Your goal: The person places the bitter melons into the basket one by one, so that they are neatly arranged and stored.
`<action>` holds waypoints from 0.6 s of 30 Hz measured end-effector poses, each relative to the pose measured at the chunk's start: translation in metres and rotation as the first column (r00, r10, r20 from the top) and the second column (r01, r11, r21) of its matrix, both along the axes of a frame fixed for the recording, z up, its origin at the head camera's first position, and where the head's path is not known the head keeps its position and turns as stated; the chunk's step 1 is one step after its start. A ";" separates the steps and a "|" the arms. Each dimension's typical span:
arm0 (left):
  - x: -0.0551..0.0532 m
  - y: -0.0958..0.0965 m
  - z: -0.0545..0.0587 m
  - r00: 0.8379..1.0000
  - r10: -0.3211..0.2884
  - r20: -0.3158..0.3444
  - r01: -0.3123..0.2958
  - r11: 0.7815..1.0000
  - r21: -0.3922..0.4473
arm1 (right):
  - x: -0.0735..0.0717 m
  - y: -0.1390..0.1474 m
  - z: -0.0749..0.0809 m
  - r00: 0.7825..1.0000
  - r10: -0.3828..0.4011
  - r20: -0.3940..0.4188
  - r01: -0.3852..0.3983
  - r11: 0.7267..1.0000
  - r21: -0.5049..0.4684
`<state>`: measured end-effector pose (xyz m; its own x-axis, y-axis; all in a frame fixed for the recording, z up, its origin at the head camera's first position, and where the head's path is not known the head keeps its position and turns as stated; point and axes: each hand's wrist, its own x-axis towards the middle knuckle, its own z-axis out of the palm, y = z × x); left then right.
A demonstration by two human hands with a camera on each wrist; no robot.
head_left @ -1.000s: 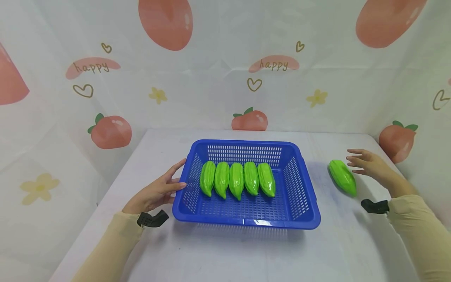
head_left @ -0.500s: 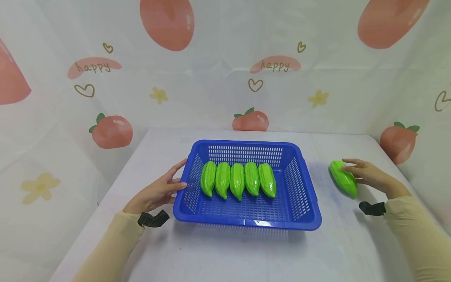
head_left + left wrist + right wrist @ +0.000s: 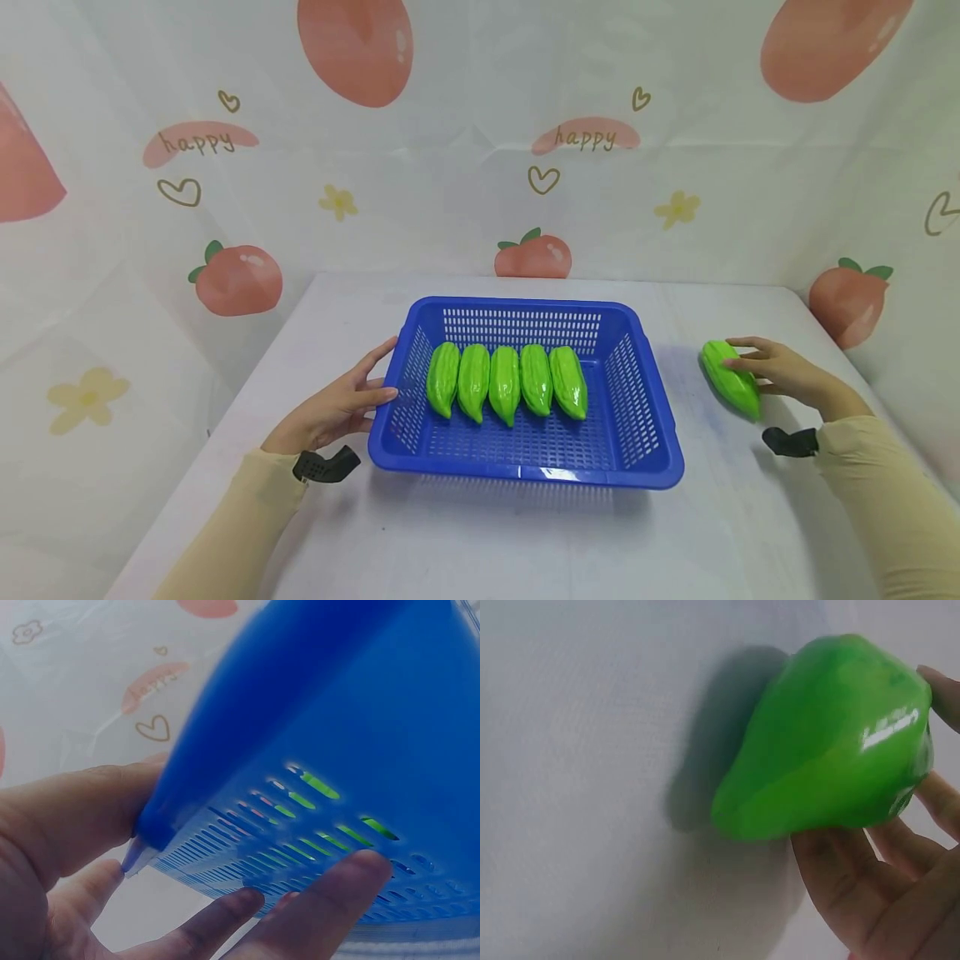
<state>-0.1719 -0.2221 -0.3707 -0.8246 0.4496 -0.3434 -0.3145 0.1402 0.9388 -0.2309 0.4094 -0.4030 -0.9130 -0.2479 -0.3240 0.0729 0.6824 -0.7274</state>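
A blue plastic basket [image 3: 528,475] stands on the white table with several glossy green bitter melons [image 3: 504,386] lined up side by side inside it. My left hand [image 3: 337,408] holds the basket by its left rim; in the left wrist view its fingers [image 3: 322,907] lie against the slotted side wall. To the right of the basket, one more bitter melon [image 3: 731,379] lies on the table, tip toward the front. My right hand [image 3: 787,375] grips it from the right side, and the right wrist view shows fingers [image 3: 847,885] on two sides of this bitter melon [image 3: 832,742].
The white table [image 3: 480,550] ends at a fabric backdrop [image 3: 450,217] printed with peaches, hearts and flowers. Inside the basket, bare slotted floor [image 3: 603,417] shows right of the row. A black wrist mount [image 3: 791,442] sits on each forearm.
My right hand has come left and down onto the lone bitter melon and its fingers have closed around it. The left hand and the basket have stayed in place.
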 end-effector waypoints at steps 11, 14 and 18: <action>0.001 -0.001 -0.001 1.000 0.008 0.006 -0.008 1.000 0.005 | 0.001 -0.007 0.009 0.996 -0.064 -0.060 0.057 0.992 -0.117; 0.001 -0.001 -0.001 1.000 0.006 0.007 -0.006 1.000 0.006 | 0.001 -0.012 0.014 0.991 -0.088 -0.097 0.070 0.981 -0.178; 0.001 -0.001 -0.002 1.000 0.010 0.012 -0.011 1.000 0.007 | 0.001 -0.020 0.020 0.975 -0.138 -0.175 0.091 0.963 -0.253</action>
<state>-0.1712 -0.2231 -0.3725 -0.8252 0.4433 -0.3501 -0.3271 0.1305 0.9360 -0.2301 0.3895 -0.3828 -0.9784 -0.1879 -0.0858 -0.0152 0.4796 -0.8773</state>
